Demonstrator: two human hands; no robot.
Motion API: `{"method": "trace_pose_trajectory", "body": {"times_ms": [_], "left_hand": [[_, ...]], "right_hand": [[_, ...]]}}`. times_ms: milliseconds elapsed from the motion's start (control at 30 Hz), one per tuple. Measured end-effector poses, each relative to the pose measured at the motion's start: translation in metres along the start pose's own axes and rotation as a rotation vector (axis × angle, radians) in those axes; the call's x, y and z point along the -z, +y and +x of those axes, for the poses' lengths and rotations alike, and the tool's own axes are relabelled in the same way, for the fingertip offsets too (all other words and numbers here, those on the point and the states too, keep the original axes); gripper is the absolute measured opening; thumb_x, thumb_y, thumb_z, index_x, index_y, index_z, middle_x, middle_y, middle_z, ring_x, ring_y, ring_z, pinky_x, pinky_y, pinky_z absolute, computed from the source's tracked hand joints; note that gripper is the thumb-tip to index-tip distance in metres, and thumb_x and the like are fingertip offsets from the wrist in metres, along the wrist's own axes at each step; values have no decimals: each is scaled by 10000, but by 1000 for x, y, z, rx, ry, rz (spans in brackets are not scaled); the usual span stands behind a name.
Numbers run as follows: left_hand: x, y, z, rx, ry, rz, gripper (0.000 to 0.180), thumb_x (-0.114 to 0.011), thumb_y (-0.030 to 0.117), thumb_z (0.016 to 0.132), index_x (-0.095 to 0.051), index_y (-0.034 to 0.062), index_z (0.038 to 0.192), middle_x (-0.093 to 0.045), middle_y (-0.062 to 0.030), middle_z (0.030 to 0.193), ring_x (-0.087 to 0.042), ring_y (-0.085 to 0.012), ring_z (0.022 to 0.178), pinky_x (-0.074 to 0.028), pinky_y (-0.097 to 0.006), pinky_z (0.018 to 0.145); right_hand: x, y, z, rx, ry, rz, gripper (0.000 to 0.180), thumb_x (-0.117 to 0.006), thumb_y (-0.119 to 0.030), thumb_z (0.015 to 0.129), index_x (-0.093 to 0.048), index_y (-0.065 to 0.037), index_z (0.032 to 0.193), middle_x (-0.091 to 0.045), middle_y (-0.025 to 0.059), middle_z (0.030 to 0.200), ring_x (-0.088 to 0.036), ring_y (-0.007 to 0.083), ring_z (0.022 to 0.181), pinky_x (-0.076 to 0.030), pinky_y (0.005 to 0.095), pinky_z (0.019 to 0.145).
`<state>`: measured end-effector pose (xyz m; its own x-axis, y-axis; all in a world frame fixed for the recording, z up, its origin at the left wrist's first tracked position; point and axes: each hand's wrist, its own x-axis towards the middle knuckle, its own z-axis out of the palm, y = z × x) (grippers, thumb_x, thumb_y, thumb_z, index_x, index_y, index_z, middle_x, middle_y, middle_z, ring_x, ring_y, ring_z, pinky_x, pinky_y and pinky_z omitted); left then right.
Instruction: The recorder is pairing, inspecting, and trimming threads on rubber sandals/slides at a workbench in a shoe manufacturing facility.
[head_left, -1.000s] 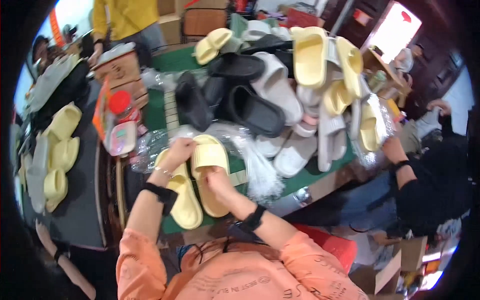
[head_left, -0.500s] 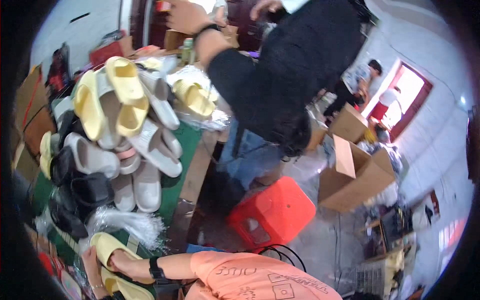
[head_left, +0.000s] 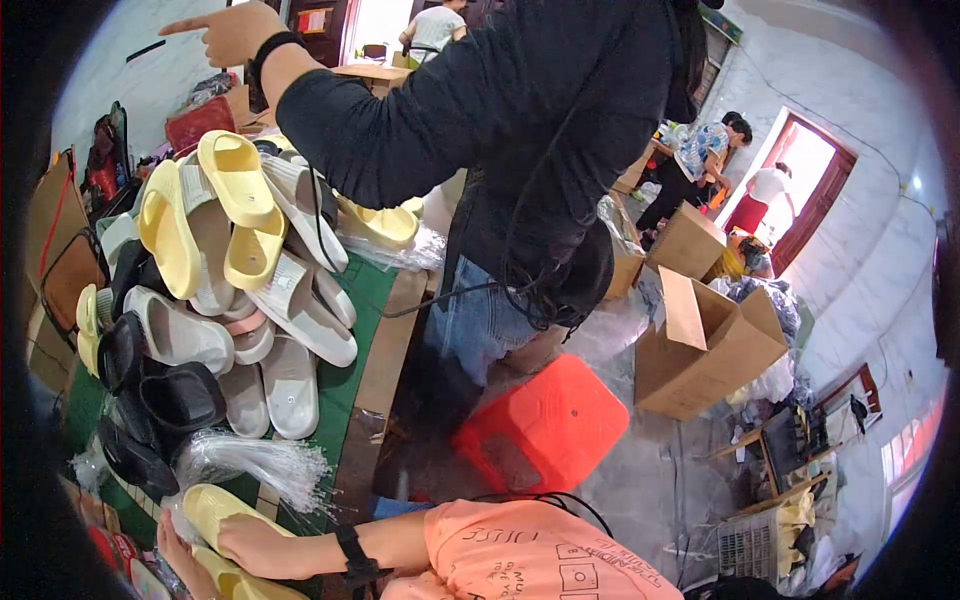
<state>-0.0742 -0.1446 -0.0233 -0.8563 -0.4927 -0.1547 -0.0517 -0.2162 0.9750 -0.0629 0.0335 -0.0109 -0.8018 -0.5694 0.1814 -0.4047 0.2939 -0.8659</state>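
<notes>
The right hand (head_left: pixel 262 545) lies flat on top of a pair of pale yellow foam slide sandals (head_left: pixel 215 510), its fingers (head_left: pixel 232 528) spread over the upper one and pressing it down, not curled round it. The left hand (head_left: pixel 175 555) shows only at the lower edge, fingers against the underside of the same pair; whether they clasp it I cannot tell.

The sandals sit at the near end of the green-covered table (head_left: pixel 345 380), close to its wooden edge, with little bare cloth around them. Just beyond them lies a bundle of clear plastic fastener strands (head_left: pixel 255 462), fanning toward the table edge. Past that, a heap of black, white and yellow foam slide sandals (head_left: pixel 215 290) fills the table.

To the right of the table edge the floor opens out: a red plastic stool (head_left: pixel 545 430) stands near, and an open brown cardboard box (head_left: pixel 705 345) further off. A person in a black long-sleeved top (head_left: pixel 520 120) stands beside the table, one arm stretched over the heap, pointing.

The held sandals are smooth, thick-soled and matt, stacked one on the other.
</notes>
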Motion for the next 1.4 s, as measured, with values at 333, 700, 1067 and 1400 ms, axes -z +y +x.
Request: {"method": "trace_pose_trajectory", "body": {"times_ms": [333,700,1067,1400], "left_hand": [[12,23,-48,-437,6,565,207,-481,109,872,-605,-44,935,-584,-193,982,-564,-257,772,-448,-279,639],[19,-43,-7,-164,31,-165,211,-447,244,905,-564,81,970,-497,35,817,-405,-35,695,-351,-194,608],[21,-22,-27,-121,93,-262,187,-424,169,919,-559,40,913,-386,68,609,-307,-20,511,-249,-164,472],[20,-20,-28,-109,73,-359,183,-438,166,915,-564,35,922,-366,70,592,-288,-22,511,-245,-164,474]], "right_hand": [[-55,7,78,103,40,343,125,-473,-104,781,-492,15,814,-537,185,679,-528,351,659,-401,403,571],[-51,28,106,190,113,368,110,-439,-130,847,-442,-37,906,-506,143,794,-518,269,715,-432,358,626],[-53,19,85,40,-103,341,92,-534,-91,818,-504,-6,840,-562,81,687,-527,145,609,-426,274,580],[-50,21,84,21,-111,427,76,-550,-59,796,-505,-3,774,-538,36,624,-485,86,559,-401,231,542]]}}
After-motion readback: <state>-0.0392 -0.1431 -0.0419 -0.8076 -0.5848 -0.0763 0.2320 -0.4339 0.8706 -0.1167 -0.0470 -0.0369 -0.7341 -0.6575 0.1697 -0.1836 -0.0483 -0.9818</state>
